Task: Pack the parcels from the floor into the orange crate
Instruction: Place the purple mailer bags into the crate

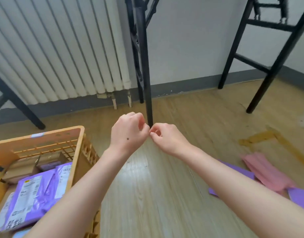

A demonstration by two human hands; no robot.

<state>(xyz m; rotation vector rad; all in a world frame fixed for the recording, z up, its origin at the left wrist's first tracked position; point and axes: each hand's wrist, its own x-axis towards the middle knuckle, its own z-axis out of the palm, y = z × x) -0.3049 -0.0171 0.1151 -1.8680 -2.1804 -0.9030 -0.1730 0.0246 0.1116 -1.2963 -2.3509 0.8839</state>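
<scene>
The orange crate (79,157) stands on the floor at the lower left. Inside it lie purple parcels (36,191) with white labels and brown cardboard boxes (24,167). My left hand (128,131) and my right hand (165,136) are stretched out in front of me over the bare floor, right of the crate, knuckles nearly touching. Both have their fingers curled and I see nothing in either. On the floor at the lower right lie a pink parcel (266,170) and flat purple parcels (300,198), partly hidden under my right forearm.
A black table leg (146,66) stands just beyond my hands. More black legs (271,66) rise at the right and far left. A white radiator (62,48) lines the wall. The wooden floor (156,194) has a yellow stain (257,138) at the right.
</scene>
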